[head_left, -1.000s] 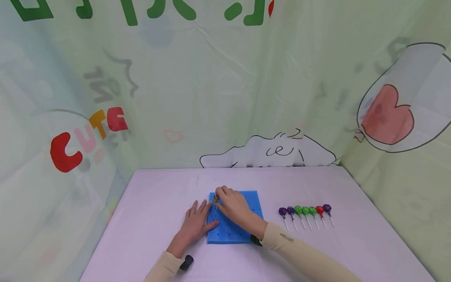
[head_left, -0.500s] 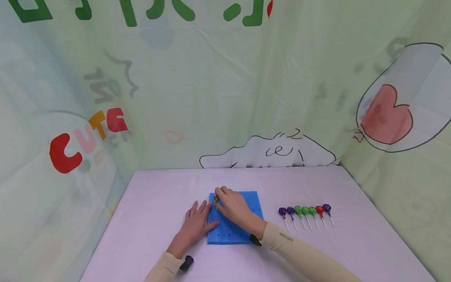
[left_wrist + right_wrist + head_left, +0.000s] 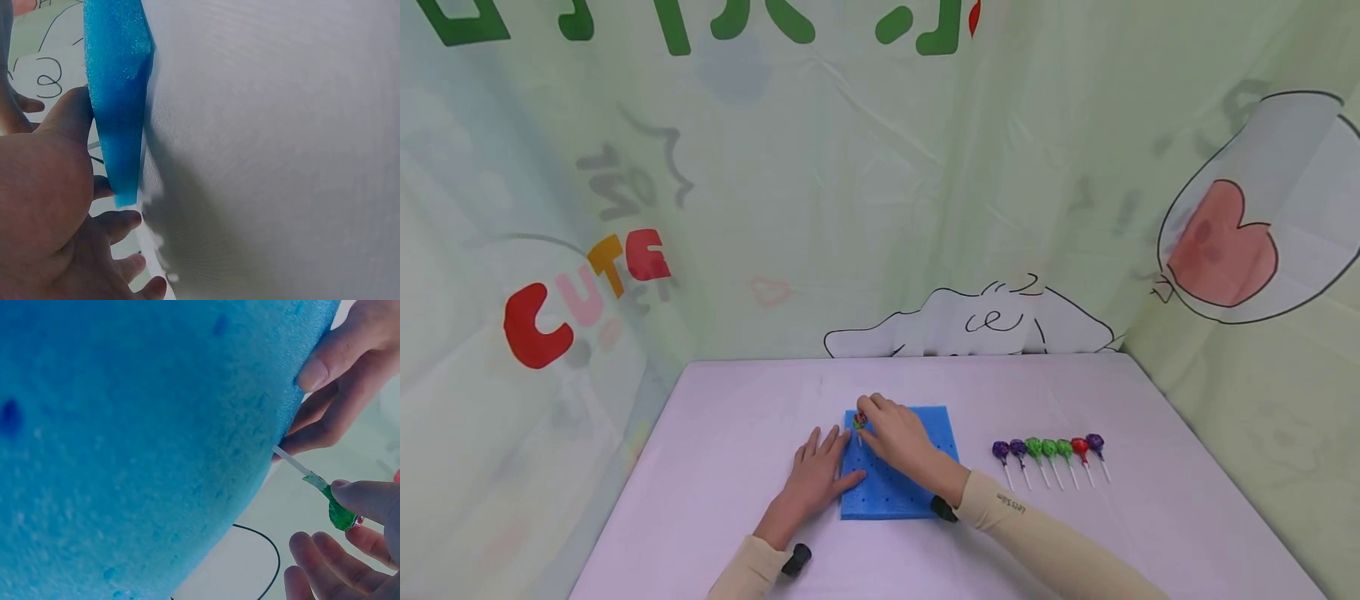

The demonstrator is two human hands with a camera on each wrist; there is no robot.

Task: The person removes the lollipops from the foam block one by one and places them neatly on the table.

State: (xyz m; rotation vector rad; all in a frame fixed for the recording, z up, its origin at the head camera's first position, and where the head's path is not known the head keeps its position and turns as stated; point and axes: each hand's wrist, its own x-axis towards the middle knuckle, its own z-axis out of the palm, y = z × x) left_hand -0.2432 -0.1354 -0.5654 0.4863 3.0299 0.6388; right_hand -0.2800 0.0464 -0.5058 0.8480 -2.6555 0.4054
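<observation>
A blue foam board [image 3: 876, 497] with small holes lies flat on the table. In the head view, my right hand [image 3: 897, 433] is over its far left part, pinching a green lollipop [image 3: 860, 422] with some red on its wrapper. In the right wrist view, thumb and fingers hold the candy end, and the white stick [image 3: 292, 461] meets the board's surface; whether its tip sits in a hole I cannot tell. My left hand [image 3: 815, 481] lies along the board's left side with fingers spread, its thumb on the board. From the left wrist, the thumb touches the board's edge [image 3: 119, 106].
To the right of the board, several lollipops lie in a row: purple [image 3: 1001, 450], green [image 3: 1049, 449], red [image 3: 1079, 447] and another purple [image 3: 1095, 442] at the end. A printed curtain [image 3: 880, 183] hangs behind and beside the table [image 3: 737, 408].
Both hands stay in place, and the lollipop and board hardly shift. The camera's view drifts very slightly.
</observation>
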